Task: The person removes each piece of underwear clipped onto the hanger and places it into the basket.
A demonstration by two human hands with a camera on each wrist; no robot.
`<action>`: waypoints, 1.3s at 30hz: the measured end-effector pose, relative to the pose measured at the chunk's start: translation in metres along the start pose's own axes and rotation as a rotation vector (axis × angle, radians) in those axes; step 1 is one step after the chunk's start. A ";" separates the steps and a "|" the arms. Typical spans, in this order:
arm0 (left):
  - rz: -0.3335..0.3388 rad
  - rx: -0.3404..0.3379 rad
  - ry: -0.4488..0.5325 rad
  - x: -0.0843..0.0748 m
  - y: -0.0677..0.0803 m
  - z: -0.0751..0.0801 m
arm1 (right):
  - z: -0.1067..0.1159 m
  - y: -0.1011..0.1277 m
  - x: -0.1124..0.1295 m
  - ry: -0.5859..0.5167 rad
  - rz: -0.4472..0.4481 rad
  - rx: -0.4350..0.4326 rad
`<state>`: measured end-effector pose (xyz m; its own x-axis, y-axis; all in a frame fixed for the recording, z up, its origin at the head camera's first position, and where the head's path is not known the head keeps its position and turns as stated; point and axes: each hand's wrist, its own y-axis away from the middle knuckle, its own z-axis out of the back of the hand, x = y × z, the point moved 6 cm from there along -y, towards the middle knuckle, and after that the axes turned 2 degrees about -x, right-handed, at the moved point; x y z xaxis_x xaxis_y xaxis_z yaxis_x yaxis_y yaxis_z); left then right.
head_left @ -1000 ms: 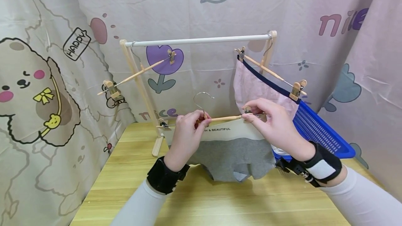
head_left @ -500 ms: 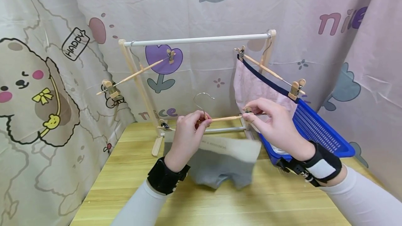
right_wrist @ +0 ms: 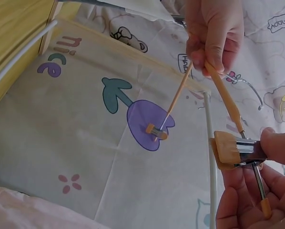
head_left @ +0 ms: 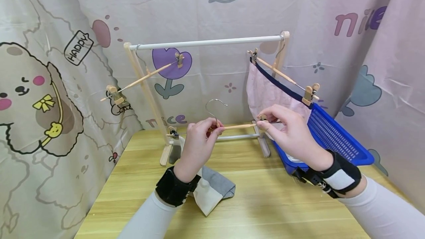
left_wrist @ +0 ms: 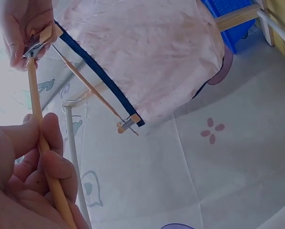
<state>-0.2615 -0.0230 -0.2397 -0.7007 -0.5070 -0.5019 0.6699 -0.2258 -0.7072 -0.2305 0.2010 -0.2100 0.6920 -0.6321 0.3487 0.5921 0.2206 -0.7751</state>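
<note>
grey shorts [head_left: 212,189] now fallen, hanger [head_left: 232,125] between pinching fingers [head_left: 217,130]

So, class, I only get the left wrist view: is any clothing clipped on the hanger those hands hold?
Observer: Not on the right clip. In the head view, a grey garment lies heaped on the table by the left wrist.
Operator: Where on the bar is the left hand?
Observer: The left hand pinches the hanger just under its metal hook.
Operator: Is there a spare hanger on the rail?
Observer: Yes, an empty hanger hangs at the left end of the rail.
</note>
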 end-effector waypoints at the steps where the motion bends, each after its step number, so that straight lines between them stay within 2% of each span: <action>1: -0.002 0.000 0.000 0.000 0.000 0.000 | 0.000 0.000 0.000 -0.004 -0.001 -0.001; 6: -0.012 0.005 -0.005 -0.001 0.000 0.000 | 0.000 0.001 -0.001 -0.008 -0.018 0.017; 12: -0.018 0.007 -0.020 -0.002 -0.001 -0.001 | 0.000 0.003 -0.007 0.005 -0.078 0.053; 15: -0.016 0.005 -0.034 -0.002 -0.002 -0.002 | -0.001 0.003 -0.008 0.040 -0.082 0.044; 17: -0.013 0.005 -0.043 -0.002 -0.002 -0.003 | -0.002 0.003 -0.005 0.084 -0.034 0.018; 22: 0.000 0.015 -0.065 -0.003 -0.002 -0.005 | -0.008 0.005 0.017 0.213 0.222 -0.112; 25: 0.015 0.039 -0.069 -0.003 -0.002 -0.008 | -0.018 0.008 0.031 0.237 0.320 -0.137; 32: 0.045 0.086 -0.080 -0.002 0.001 -0.012 | -0.048 0.019 0.046 0.231 0.333 0.004; 39: 0.056 0.122 -0.079 -0.001 0.004 -0.016 | -0.070 0.022 0.043 0.277 0.284 0.070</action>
<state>-0.2617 -0.0096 -0.2502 -0.6432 -0.5841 -0.4951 0.7358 -0.2925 -0.6108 -0.2168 0.1264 -0.2487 0.7005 -0.7127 -0.0371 0.4266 0.4599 -0.7788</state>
